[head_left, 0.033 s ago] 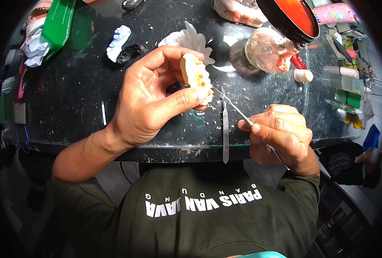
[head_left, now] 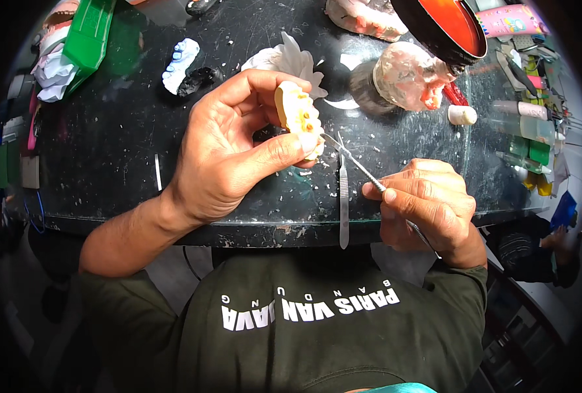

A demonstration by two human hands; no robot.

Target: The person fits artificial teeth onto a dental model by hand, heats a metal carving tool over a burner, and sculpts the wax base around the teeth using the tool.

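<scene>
My left hand [head_left: 232, 147] grips a pale yellow dental cast [head_left: 297, 118], thumb in front and fingers curled behind it. Brownish spots mark some of the teeth on its right-hand side. Between the fingertips of my right hand [head_left: 432, 206] is a thin metal dental carving tool [head_left: 369, 175], slanting up to the left. Its tip meets or nearly meets the lower right edge of the cast. A scalpel handle [head_left: 344, 203] lies upright in the picture on the black table, just under the tool, reaching over the front edge.
Behind my left hand lies a white petalled object [head_left: 288, 62]. Farther left are a white-and-blue cast piece [head_left: 181, 62] and a green box [head_left: 89, 36]. A plaster-covered lump [head_left: 412, 75] stands beneath a round orange-lined lamp [head_left: 451, 26]. Tools and bottles [head_left: 523, 118] crowd the right side.
</scene>
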